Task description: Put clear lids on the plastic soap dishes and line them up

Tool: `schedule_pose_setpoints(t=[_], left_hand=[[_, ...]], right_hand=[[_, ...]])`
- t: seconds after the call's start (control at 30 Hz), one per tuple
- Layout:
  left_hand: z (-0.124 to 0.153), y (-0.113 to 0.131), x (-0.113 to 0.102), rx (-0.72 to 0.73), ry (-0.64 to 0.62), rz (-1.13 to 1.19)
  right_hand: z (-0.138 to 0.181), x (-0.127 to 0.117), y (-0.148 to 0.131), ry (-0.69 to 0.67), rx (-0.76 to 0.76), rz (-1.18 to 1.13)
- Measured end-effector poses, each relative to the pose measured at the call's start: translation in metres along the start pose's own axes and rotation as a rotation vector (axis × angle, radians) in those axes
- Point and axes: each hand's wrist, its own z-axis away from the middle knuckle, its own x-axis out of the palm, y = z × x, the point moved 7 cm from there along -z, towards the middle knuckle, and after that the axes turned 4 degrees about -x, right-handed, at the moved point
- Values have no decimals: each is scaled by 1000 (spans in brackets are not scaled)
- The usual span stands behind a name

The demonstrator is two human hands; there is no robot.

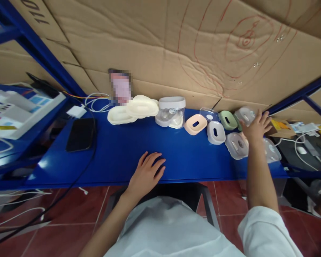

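While clear containers (237, 145) crowd the spread right grip (255, 129), the left grip (146, 172) is spread too.

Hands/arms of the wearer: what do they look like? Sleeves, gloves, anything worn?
Left hand and right hand are both bare: no gloves, watch or bracelet visible. The right sleeve is loose, pale grey-blue and plain, ending near the elbow, matching the shirt. The left sleeve can't be made out. No cables or markings show on either arm.
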Motion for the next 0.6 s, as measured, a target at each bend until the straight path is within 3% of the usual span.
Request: schedule_pose_setpoints(t=[0.07, 0.2, 0.27, 0.37, 0.47, 0.53, 0.6], left_hand=[[0, 0, 1, 3, 2, -5], [-1, 0, 2, -6, -3, -12], [0, 0, 2, -18, -8, -9], [1, 1, 0, -16, -4, -18], [2, 6, -2, 49, -9, -26], [1, 8, -2, 65, -22, -15], [-1, 6, -3, 38, -25, -2]], right_hand=[[29, -3, -57, 32, -255, -104], [131, 19, -191, -259, -772, -248], [179, 20, -236, -331, -853, -204], [228, 1, -269, -402, -910, -226], [253, -27, -283, -544, -1102, -504], [248, -38, -284, -584, -1186, -685], [219, -32, -281, -480, -1114, -720]])
